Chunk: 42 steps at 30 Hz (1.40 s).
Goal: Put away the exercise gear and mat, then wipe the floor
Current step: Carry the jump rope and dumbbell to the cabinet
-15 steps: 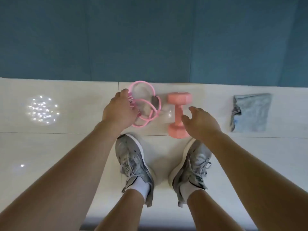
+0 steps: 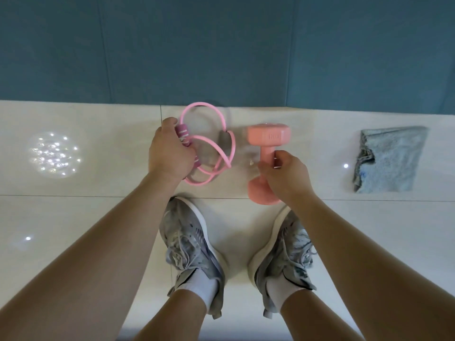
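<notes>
Pink resistance band (image 2: 231, 146), centre-left of frame, was gripped at its foam handle by the left hand (image 2: 170, 153); the right hand (image 2: 283, 175) curled round the bar of the dumbbell (image 2: 268, 135) at centre. A full, centred wrap would likely keep the weight level.

One dumbbell (image 2: 268, 136), one band (image 2: 182, 131), one cloth (image 2: 391, 158), two shoes (image 2: 189, 242), possibly one mat (image 2: 221, 45).

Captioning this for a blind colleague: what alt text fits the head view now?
Seen from above, a person's left grip holds a pink resistance band by its foam handle while the right grip curls round the handle of a pink dumbbell, on a white tiled floor. A grey cloth lies to the right; a blue mat beyond.
</notes>
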Tool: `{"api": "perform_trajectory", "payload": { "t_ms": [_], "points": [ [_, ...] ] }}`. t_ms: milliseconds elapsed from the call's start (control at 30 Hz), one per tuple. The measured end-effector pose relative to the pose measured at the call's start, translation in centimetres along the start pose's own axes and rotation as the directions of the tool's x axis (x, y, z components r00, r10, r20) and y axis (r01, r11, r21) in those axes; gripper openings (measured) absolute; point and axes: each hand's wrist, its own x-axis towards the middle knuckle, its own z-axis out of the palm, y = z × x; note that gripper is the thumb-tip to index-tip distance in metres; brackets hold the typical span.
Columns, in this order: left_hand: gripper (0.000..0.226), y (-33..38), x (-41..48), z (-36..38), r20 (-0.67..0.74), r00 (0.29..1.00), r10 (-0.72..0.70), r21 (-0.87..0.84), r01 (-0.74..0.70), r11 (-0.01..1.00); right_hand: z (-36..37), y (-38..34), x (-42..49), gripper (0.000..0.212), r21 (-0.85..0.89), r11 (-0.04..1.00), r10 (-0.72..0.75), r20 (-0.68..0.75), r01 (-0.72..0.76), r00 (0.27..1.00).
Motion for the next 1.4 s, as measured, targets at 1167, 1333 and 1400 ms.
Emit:
{"api": "perform_trajectory", "payload": {
  "t_ms": [1167, 1333, 1400],
  "points": [
    [0.04, 10.6, -12.4, -11.6, -0.018, 0.998, 0.061, -0.195, -0.064, 0.979, -11.1, -6.7, -11.5, 0.01, 0.035, 0.997, -0.063, -0.033, 0.065, 0.997],
    [0.038, 14.2, -15.9, -15.9, -0.037, 0.994, 0.101, -0.218, -0.106, 0.97, -15.4, -9.7, -16.5, 0.011, 0.078, 0.992, -0.089, -0.077, 0.095, 0.993],
    [0.037, 16.1, -17.5, -17.8, -0.061, 0.991, 0.118, -0.244, -0.129, 0.961, -17.3, -11.0, -18.5, 0.01, 0.101, 0.989, -0.098, -0.092, 0.107, 0.991]
  ]
}}
